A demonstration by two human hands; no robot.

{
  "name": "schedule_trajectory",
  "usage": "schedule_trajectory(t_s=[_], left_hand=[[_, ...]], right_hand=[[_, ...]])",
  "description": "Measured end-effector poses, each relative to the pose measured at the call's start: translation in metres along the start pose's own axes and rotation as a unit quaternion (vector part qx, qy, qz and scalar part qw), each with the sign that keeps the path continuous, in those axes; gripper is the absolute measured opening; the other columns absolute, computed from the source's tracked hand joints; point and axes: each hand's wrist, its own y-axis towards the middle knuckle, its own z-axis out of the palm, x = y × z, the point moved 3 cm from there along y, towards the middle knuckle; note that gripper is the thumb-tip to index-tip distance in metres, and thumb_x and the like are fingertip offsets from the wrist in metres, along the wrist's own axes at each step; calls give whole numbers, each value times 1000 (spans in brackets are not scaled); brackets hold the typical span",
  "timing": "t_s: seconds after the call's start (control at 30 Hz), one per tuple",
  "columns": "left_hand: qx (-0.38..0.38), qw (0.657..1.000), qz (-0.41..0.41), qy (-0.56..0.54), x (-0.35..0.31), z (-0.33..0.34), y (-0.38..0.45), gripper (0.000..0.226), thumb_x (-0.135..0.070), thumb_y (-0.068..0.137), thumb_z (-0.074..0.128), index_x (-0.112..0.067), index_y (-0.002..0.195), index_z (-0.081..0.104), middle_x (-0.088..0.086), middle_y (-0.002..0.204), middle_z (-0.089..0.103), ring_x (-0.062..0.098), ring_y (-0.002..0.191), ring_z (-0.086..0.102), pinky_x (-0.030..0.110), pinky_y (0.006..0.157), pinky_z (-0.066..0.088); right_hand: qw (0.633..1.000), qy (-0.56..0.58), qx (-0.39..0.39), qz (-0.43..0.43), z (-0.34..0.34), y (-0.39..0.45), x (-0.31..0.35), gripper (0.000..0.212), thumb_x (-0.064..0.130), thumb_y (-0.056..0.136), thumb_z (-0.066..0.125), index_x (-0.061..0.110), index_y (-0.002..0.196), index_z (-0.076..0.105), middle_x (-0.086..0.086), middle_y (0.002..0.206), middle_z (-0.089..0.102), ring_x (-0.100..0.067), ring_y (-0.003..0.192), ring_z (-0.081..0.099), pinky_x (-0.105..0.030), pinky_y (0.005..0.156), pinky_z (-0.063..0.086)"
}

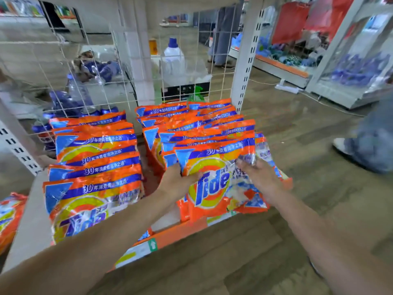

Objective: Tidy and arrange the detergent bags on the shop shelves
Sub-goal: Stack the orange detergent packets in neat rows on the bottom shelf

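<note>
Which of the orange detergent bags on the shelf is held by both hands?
The front bag of the right-hand row: the left hand and right hand grip its edges; no hand touches the others.

Two rows of detergent bags (93,158) stand on the shelf (32,220); wire grid (89,67) behind, bottle (173,58) beyond it.
</note>
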Motion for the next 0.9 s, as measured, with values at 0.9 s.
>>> schedule_trajectory(t_s=[0.9], left_hand=[[-141,984,-66,-85,53,-43,49,37,-27,73,79,-24,106,64,7,121,61,24,96,68,45,79,58]], right_hand=[[992,56,24,111,87,52,-41,53,45,94,48,18,139,39,-5,130,53,-24,115,51,-37,95,40]])
